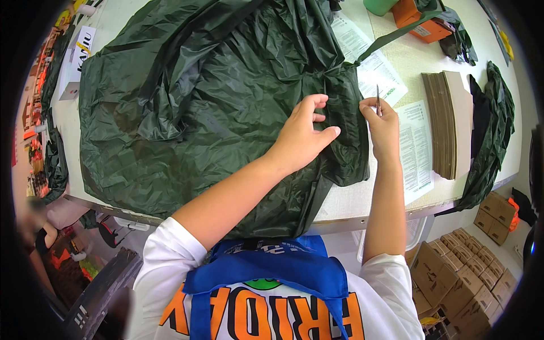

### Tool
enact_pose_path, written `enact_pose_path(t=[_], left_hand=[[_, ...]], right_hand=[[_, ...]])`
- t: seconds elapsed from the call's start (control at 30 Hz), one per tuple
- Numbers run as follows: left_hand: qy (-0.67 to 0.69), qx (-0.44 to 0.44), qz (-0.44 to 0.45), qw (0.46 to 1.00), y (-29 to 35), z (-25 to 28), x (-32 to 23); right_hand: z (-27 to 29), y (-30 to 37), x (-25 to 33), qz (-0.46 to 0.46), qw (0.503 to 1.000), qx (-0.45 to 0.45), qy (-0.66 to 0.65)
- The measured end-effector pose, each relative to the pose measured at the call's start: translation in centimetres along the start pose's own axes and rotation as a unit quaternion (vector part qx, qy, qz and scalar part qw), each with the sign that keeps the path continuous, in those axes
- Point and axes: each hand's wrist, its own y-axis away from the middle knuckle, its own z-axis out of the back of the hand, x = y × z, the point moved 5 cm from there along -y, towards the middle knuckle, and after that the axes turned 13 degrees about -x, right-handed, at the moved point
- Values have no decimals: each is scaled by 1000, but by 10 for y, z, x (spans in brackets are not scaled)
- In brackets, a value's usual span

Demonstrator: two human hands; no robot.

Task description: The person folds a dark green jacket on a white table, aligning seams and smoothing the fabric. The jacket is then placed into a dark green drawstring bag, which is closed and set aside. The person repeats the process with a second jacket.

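Observation:
A large dark green garment of thin, crinkled fabric [226,107] is spread over the table in front of me. Above its right part is my left hand [306,131], its fingers apart and slightly curled, with nothing held in them. Just past the garment's right edge, my right hand [382,124] pinches a slim, pointed metal tool [378,96] whose tip points away from me. Whether it is tweezers or thread snips I cannot tell. A narrow green strap [391,38] runs from the garment toward the far right.
Printed sheets [415,150] lie beside my right hand, and a stack of brown cardboard pieces [447,124] is beyond them. More green fabric [490,136] hangs over the table's right side. An orange box [422,25] stands at the back, a white box [78,62] at the left. Cartons [447,280] are on the floor.

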Motion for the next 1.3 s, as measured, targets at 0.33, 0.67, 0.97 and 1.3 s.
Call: enact_pose_path(t=[0.33,0.67,0.97,1.3], left_hand=[[261,1,140,955,16,10,-7],[-17,-72,-121,990,51,40,-23],[-56,-67,-187,978,62,42,-24],[-72,-48,-194,977,65,42,-27]], right_hand=[[-19,101,32,36,985,163,46],[39,62,89,135,936,223,-235],[-11,57,99,155,927,340,26],[-29,65,110,224,913,341,8]])
